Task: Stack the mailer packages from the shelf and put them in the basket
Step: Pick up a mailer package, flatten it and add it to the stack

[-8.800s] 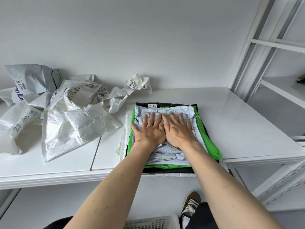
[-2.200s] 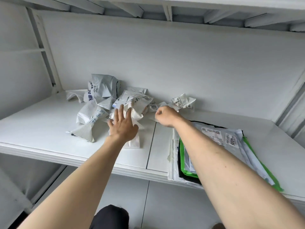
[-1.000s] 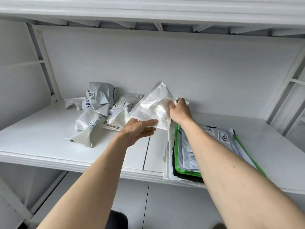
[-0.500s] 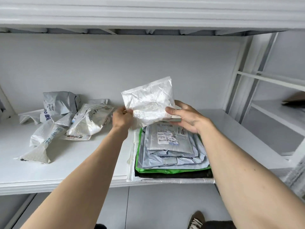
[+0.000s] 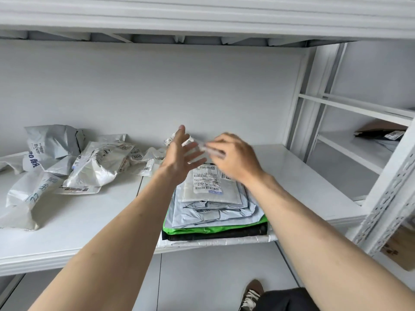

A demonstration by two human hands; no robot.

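Note:
A neat stack of mailers lies on the white shelf, right of centre: grey ones over a green and a black one, a labelled one on top. Both hands hover just above the stack's far end. A white mailer, motion-blurred, sits between them. My right hand pinches its edge with curled fingers. My left hand has straight fingers against the mailer's other side. Crumpled loose mailers are heaped on the shelf's left. No basket is in view.
A perforated white upright stands at the right front. Behind it, a neighbouring shelf holds a dark package. The upper shelf's edge overhangs. My shoe shows below on the floor.
The white mailer, held upright above the stack half a second ago, has come down flat between my hands. My left hand has loosened its grip and opened.

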